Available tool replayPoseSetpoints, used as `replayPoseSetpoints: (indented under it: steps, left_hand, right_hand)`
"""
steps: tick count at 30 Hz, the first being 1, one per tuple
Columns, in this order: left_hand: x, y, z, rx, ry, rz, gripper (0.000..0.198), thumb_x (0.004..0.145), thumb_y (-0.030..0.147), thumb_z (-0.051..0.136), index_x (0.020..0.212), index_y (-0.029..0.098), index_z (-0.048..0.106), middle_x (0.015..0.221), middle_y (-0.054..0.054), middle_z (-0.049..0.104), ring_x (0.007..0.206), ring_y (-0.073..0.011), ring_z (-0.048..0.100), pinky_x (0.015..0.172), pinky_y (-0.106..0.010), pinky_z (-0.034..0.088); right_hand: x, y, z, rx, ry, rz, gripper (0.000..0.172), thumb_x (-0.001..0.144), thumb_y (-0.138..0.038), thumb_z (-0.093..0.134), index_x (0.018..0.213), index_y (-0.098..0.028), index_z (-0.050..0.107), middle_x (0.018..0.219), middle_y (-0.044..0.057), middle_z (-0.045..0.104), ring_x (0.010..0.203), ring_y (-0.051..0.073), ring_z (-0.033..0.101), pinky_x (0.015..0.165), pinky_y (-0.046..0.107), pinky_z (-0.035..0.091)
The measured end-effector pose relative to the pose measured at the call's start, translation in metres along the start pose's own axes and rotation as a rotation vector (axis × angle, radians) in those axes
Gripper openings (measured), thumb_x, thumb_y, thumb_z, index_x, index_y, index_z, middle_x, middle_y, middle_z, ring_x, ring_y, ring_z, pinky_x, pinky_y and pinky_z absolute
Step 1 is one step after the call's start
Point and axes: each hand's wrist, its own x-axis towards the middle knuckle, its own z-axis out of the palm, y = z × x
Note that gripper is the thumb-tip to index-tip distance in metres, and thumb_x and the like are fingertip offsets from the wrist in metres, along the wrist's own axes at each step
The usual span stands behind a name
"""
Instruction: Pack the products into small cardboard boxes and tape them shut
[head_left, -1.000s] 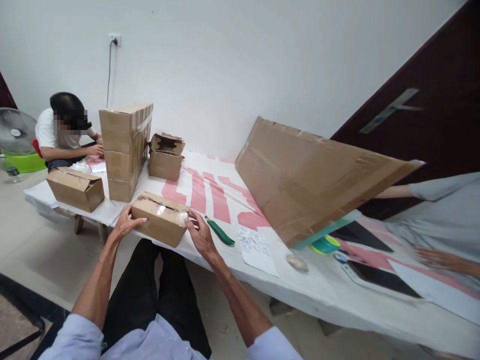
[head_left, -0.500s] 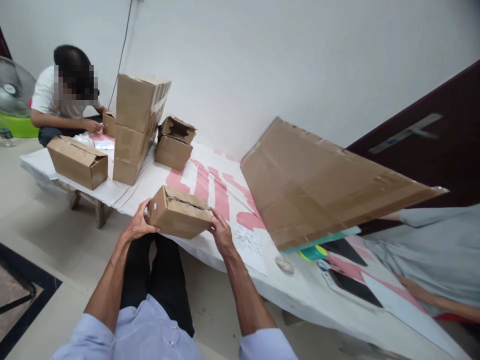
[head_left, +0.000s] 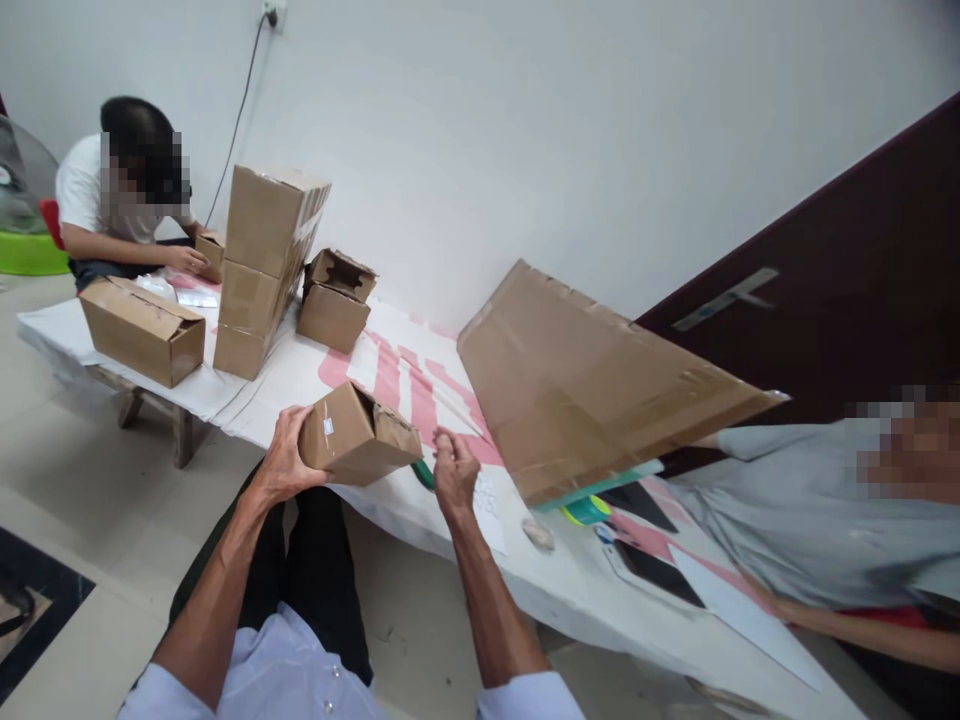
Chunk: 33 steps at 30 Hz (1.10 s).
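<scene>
A small cardboard box (head_left: pixel 341 432) is tilted in front of me at the table's near edge, its top flaps creased and partly raised. My left hand (head_left: pixel 289 455) grips its left end, thumb below and fingers above. Just off the box's right end, my right hand (head_left: pixel 456 468) has its fingers curled together; whatever they may hold is hidden. Between the box and that hand shows part of a green curved object (head_left: pixel 424 474), too covered to name. A small pale sticker sits on the box's left face.
On the cloth-covered table (head_left: pixel 637 620) stand stacked cartons (head_left: pixel 255 270), an open box (head_left: pixel 334 315) and a long box (head_left: pixel 142 330). A large cardboard panel (head_left: pixel 592 390) leans at right. A tape roll (head_left: pixel 586 510) and tablet (head_left: pixel 652 570) lie near it. Co-workers sit on both sides.
My right hand has come off the box's right end and curled. The box has turned and tilted in my left hand. The green object now shows. The view has shifted slightly right.
</scene>
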Motion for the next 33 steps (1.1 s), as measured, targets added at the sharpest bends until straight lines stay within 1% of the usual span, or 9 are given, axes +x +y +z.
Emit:
replayPoseSetpoints:
  steps: [1,2,3,5,8,11,15,19,33]
  left_hand:
    - [0.0,0.005,0.002,0.021,0.003,0.016,0.111,0.055,0.022,0.091,0.155,0.026,0.042,0.147,-0.013,0.044,0.143,-0.0377,0.044,0.123,-0.058,0.042]
    - [0.001,0.009,0.003,0.041,0.006,0.029,0.111,0.055,0.021,0.09,0.155,0.025,0.042,0.147,-0.013,0.044,0.144,-0.0381,0.044,0.124,-0.058,0.041]
    - [0.001,0.013,0.005,0.062,0.008,0.038,0.111,0.056,0.021,0.09,0.155,0.024,0.041,0.147,-0.014,0.043,0.144,-0.0384,0.043,0.124,-0.058,0.04]
    - [0.002,0.022,0.009,0.096,0.017,0.047,0.111,0.057,0.021,0.09,0.156,0.023,0.04,0.147,-0.014,0.043,0.143,-0.039,0.043,0.124,-0.058,0.04]
    - [0.002,0.031,0.015,0.135,0.046,0.05,0.109,0.058,0.021,0.088,0.156,0.023,0.041,0.144,-0.015,0.044,0.139,-0.0391,0.046,0.121,-0.058,0.042]
    - [0.002,0.037,0.02,0.161,0.072,0.051,0.109,0.058,0.023,0.089,0.156,0.024,0.041,0.141,-0.014,0.046,0.134,-0.0392,0.048,0.118,-0.058,0.043]
    - [0.002,0.041,0.025,0.179,0.097,0.061,0.109,0.058,0.028,0.091,0.155,0.022,0.042,0.139,-0.016,0.046,0.131,-0.0396,0.049,0.116,-0.058,0.044]
    - [0.002,0.045,0.029,0.19,0.107,0.086,0.107,0.061,0.033,0.091,0.155,0.017,0.043,0.141,-0.019,0.046,0.132,-0.0399,0.048,0.115,-0.056,0.045]
    - [-0.002,0.051,0.031,0.229,0.121,0.098,0.108,0.061,0.034,0.092,0.155,0.019,0.041,0.139,-0.018,0.046,0.129,-0.0396,0.049,0.115,-0.056,0.043]
  right_hand:
    - [0.0,-0.017,-0.002,-0.053,0.065,-0.163,0.046,0.093,-0.057,0.054,0.103,-0.017,0.075,0.105,0.012,0.074,0.102,0.028,0.068,0.09,0.046,0.058]
    - [-0.002,-0.036,-0.004,-0.094,0.085,-0.333,0.04,0.097,-0.05,0.054,0.104,-0.018,0.076,0.106,0.011,0.074,0.104,0.027,0.067,0.094,0.046,0.057]
    - [-0.005,-0.056,-0.004,-0.128,0.06,-0.496,0.034,0.1,-0.044,0.054,0.105,-0.019,0.076,0.106,0.011,0.073,0.105,0.026,0.067,0.097,0.046,0.055]
    - [-0.016,-0.092,0.0,-0.208,-0.073,-0.766,0.025,0.103,-0.034,0.055,0.106,-0.021,0.077,0.108,0.01,0.073,0.106,0.026,0.065,0.098,0.045,0.054]
    - [-0.031,-0.125,0.014,-0.425,-0.299,-0.966,0.025,0.106,-0.024,0.052,0.104,-0.022,0.078,0.108,0.011,0.072,0.107,0.025,0.06,0.098,0.043,0.05]
    - [-0.036,-0.132,0.027,-0.661,-0.417,-1.029,0.024,0.105,-0.02,0.054,0.102,-0.022,0.078,0.107,0.01,0.071,0.107,0.026,0.056,0.094,0.042,0.044]
    - [-0.029,-0.126,0.031,-0.822,-0.421,-1.067,0.02,0.103,-0.019,0.058,0.099,-0.023,0.077,0.107,0.01,0.07,0.106,0.027,0.051,0.089,0.041,0.037]
    - [-0.027,-0.127,0.027,-0.86,-0.395,-1.1,0.019,0.104,-0.022,0.059,0.098,-0.023,0.077,0.105,0.009,0.069,0.103,0.027,0.05,0.088,0.04,0.035]
    - [-0.032,-0.126,0.025,-0.876,-0.359,-1.161,0.022,0.105,-0.022,0.058,0.091,-0.022,0.075,0.101,0.008,0.07,0.099,0.025,0.052,0.089,0.039,0.034]
